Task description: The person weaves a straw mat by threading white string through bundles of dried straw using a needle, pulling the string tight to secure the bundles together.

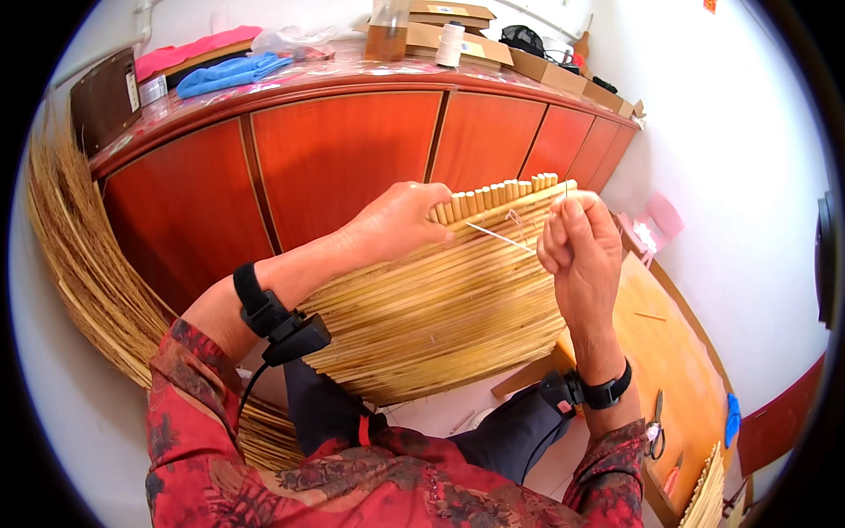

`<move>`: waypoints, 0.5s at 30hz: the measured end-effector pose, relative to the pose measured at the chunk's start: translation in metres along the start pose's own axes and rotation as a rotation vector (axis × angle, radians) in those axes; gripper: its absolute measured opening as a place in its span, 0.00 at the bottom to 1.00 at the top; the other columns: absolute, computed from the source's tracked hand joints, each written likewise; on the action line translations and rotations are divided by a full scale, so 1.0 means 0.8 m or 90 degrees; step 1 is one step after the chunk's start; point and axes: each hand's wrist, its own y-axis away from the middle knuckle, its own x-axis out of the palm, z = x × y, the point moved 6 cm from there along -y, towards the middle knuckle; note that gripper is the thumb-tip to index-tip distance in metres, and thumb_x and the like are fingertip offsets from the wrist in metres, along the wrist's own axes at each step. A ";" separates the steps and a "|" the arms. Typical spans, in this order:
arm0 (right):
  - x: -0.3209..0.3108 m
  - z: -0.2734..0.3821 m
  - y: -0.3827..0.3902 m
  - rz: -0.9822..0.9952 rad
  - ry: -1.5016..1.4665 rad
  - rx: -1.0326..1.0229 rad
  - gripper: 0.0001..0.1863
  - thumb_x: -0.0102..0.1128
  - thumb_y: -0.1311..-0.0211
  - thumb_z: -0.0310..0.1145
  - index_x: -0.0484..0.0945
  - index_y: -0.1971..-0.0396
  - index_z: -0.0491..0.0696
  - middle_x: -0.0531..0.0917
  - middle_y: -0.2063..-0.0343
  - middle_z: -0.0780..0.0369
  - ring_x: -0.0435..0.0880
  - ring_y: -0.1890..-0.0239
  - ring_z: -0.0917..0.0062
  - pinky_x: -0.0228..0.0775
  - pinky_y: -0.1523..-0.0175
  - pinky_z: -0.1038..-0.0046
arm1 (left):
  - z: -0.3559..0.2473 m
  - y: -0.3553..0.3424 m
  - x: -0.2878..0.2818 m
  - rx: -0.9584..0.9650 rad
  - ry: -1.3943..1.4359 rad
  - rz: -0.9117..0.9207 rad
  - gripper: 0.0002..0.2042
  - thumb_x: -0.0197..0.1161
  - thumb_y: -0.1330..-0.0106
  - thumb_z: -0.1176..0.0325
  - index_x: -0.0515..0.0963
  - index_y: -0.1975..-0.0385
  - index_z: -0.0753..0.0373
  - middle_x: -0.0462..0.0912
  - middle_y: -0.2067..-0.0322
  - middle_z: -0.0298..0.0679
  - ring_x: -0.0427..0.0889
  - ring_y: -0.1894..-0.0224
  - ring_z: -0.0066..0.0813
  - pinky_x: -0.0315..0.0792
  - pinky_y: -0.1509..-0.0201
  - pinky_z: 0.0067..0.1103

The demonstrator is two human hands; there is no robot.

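A panel of straw-coloured stalks (431, 308), laid side by side, slopes across my lap. My left hand (400, 220) is closed on its upper left edge, thumb and fingers around the stalk ends. A row of cut round ends (493, 195) shows along the far edge. My right hand (581, 242) is held up at the panel's right end in a pinch. From its fingertips a thin needle-like sliver (567, 188) points upward. White thread (500, 237) stretches from the stalks to my right hand, and a small loose loop of thread (515, 216) lies near it.
Beyond the panel stands a red cabinet (343, 158) bearing a thread spool (450, 44), a jar (387, 31) and cardboard boxes. Long brushy stalks (79, 255) lean at left. On the right, a wooden table (660, 352) holds scissors (657, 427); a pink chair (656, 224) stands behind.
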 end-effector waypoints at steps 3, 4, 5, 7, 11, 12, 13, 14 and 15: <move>-0.008 -0.001 -0.021 -0.038 -0.049 0.015 0.08 0.50 0.32 0.32 0.72 0.68 0.43 0.66 0.81 0.69 0.60 0.84 0.88 0.54 0.80 0.83 | -0.007 -0.013 -0.024 0.145 -0.037 -0.053 0.15 0.64 0.49 0.67 0.76 0.64 0.69 0.79 0.67 0.53 0.80 0.61 0.45 0.72 0.57 0.30; -0.011 -0.008 -0.029 -0.059 -0.083 0.023 0.08 0.50 0.33 0.32 0.73 0.67 0.42 0.67 0.81 0.68 0.60 0.83 0.88 0.55 0.79 0.83 | -0.007 -0.018 -0.044 0.158 -0.066 -0.107 0.15 0.65 0.50 0.66 0.77 0.65 0.69 0.79 0.68 0.52 0.80 0.63 0.44 0.73 0.57 0.29; -0.004 -0.016 -0.035 -0.073 -0.090 0.027 0.08 0.50 0.33 0.32 0.73 0.67 0.42 0.67 0.81 0.68 0.60 0.83 0.88 0.55 0.79 0.83 | -0.016 -0.020 -0.069 0.170 -0.079 -0.130 0.16 0.65 0.50 0.66 0.77 0.65 0.70 0.79 0.68 0.52 0.80 0.64 0.43 0.73 0.57 0.28; 0.013 -0.028 -0.053 -0.052 -0.120 -0.017 0.09 0.51 0.34 0.32 0.74 0.66 0.41 0.68 0.81 0.68 0.62 0.82 0.88 0.59 0.78 0.83 | -0.016 -0.035 -0.090 0.078 -0.109 -0.147 0.15 0.65 0.48 0.68 0.76 0.63 0.70 0.80 0.69 0.48 0.80 0.66 0.35 0.73 0.58 0.26; 0.008 -0.033 -0.068 -0.060 -0.051 -0.066 0.09 0.51 0.34 0.32 0.74 0.67 0.41 0.67 0.82 0.70 0.61 0.84 0.89 0.58 0.79 0.84 | -0.024 -0.049 -0.066 0.059 -0.156 -0.235 0.15 0.65 0.47 0.69 0.76 0.61 0.70 0.81 0.68 0.49 0.81 0.65 0.35 0.73 0.58 0.26; -0.001 -0.040 -0.062 -0.063 -0.052 -0.063 0.09 0.51 0.34 0.32 0.74 0.67 0.41 0.67 0.82 0.70 0.61 0.84 0.89 0.58 0.79 0.84 | -0.013 -0.052 -0.046 0.042 -0.189 -0.240 0.15 0.65 0.47 0.68 0.75 0.62 0.70 0.79 0.68 0.54 0.81 0.64 0.46 0.73 0.58 0.29; -0.015 -0.052 -0.051 -0.092 -0.030 -0.015 0.09 0.51 0.34 0.32 0.74 0.67 0.42 0.67 0.82 0.70 0.60 0.84 0.89 0.56 0.80 0.84 | -0.003 -0.054 -0.024 0.003 -0.170 -0.243 0.14 0.65 0.46 0.68 0.75 0.63 0.69 0.79 0.68 0.54 0.80 0.63 0.49 0.73 0.59 0.30; -0.033 -0.064 -0.037 -0.125 -0.008 0.034 0.09 0.51 0.34 0.33 0.74 0.68 0.42 0.67 0.82 0.70 0.60 0.85 0.90 0.54 0.81 0.85 | 0.005 -0.055 0.003 -0.035 -0.150 -0.242 0.13 0.65 0.46 0.68 0.74 0.64 0.68 0.79 0.69 0.55 0.79 0.63 0.52 0.73 0.59 0.32; -0.043 -0.073 -0.021 -0.132 -0.011 0.040 0.09 0.51 0.34 0.33 0.73 0.69 0.43 0.66 0.82 0.71 0.58 0.85 0.91 0.51 0.81 0.86 | 0.018 -0.053 0.027 -0.059 -0.140 -0.225 0.13 0.64 0.45 0.68 0.72 0.66 0.68 0.79 0.69 0.55 0.78 0.62 0.53 0.73 0.60 0.33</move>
